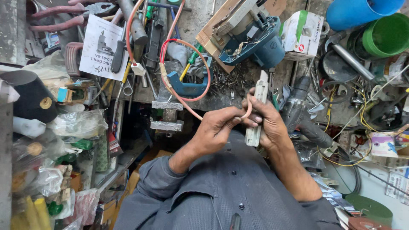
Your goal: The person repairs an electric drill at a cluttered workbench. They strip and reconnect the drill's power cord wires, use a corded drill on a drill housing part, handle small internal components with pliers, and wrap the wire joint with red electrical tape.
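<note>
I'm pinching the wire (245,111) in my left hand (217,127), fingers pressed together; right hand (270,123) is gripping the knife (257,108) just beside it. Blade could be slipping into a finger (hands touching). Clutter is crowding ahead; open room only toward my chest.

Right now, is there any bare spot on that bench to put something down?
Hardly. The only bare patch is grey bench top between the red wire loop and the blue power tool. Everywhere else is crowded: pliers and leaflet on one side, buckets and yellow wires on the other.
</note>
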`<state>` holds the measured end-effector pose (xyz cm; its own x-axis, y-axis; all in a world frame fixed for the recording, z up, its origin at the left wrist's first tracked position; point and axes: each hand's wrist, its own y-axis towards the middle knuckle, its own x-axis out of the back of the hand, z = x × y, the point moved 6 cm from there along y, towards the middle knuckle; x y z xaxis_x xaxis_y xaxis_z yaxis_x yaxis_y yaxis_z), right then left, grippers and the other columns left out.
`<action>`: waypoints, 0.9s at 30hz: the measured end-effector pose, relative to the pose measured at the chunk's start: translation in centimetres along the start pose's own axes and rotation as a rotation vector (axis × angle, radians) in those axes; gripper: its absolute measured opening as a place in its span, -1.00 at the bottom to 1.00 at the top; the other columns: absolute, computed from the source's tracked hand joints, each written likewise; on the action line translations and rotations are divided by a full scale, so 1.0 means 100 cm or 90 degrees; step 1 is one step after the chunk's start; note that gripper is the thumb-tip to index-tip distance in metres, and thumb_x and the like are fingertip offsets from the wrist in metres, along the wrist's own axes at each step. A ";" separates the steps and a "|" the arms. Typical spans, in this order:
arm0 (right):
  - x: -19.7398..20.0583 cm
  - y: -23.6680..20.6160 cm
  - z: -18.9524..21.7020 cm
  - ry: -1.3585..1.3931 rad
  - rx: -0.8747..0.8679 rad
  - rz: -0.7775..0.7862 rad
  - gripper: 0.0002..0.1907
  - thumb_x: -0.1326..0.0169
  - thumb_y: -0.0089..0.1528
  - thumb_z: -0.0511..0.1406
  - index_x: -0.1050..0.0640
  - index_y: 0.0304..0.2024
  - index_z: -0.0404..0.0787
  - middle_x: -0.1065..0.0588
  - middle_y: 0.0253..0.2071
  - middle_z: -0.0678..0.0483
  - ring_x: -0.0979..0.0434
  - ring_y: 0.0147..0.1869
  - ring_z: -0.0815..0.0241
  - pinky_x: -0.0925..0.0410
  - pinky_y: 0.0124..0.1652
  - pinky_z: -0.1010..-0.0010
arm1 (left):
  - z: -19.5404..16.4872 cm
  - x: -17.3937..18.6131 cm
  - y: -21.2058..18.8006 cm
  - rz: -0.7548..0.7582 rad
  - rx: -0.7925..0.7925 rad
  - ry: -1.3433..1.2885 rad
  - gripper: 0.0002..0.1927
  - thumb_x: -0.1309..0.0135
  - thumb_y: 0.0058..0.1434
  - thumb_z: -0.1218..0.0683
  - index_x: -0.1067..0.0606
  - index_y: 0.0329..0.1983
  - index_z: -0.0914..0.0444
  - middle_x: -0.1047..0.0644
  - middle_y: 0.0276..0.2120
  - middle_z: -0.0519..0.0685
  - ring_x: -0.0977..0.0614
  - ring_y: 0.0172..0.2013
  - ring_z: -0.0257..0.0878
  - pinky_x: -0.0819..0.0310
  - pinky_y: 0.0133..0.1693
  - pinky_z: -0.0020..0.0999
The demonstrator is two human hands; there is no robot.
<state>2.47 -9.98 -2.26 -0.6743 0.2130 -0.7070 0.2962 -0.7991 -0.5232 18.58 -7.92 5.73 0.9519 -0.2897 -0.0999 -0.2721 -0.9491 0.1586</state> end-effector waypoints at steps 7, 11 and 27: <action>-0.004 -0.003 0.006 0.017 0.155 -0.025 -0.73 -0.06 0.40 -0.42 -0.35 0.13 -0.17 -0.45 -0.22 0.02 -0.26 -0.49 0.46 -0.23 -0.48 0.60 | 0.005 0.006 0.006 -0.033 -0.010 0.078 -0.82 -0.09 0.35 0.29 -0.51 0.01 0.38 -0.59 -0.21 0.09 -0.69 -0.23 -0.11 -0.58 -0.16 -0.31; -0.010 -0.014 0.025 -0.221 0.337 -0.097 -0.69 -0.07 0.40 -0.43 -0.27 0.11 -0.15 -0.45 -0.19 0.01 -0.30 -0.47 0.39 -0.23 -0.48 0.54 | -0.020 0.000 0.004 -0.165 -0.189 0.378 -0.74 -0.11 0.29 0.32 -0.49 0.06 0.40 -0.58 -0.17 0.11 -0.66 -0.24 -0.02 -0.56 -0.18 -0.26; -0.049 -0.070 0.014 -0.967 0.521 -0.098 -0.67 0.03 0.43 -0.30 -0.35 0.21 -0.28 -0.59 -0.18 -0.13 -0.67 -0.21 -0.03 -0.48 -0.24 0.23 | -0.022 -0.011 0.013 -0.264 -0.187 0.565 -0.72 -0.15 0.23 0.32 -0.48 0.01 0.39 -0.50 -0.37 0.06 -0.59 -0.40 -0.03 -0.45 -0.37 -0.21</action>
<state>2.75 -6.25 5.50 -0.7876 0.0158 0.6160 0.1050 -0.9816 0.1594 17.52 -8.58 8.20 0.7571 0.3645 0.5422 0.0344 -0.8510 0.5240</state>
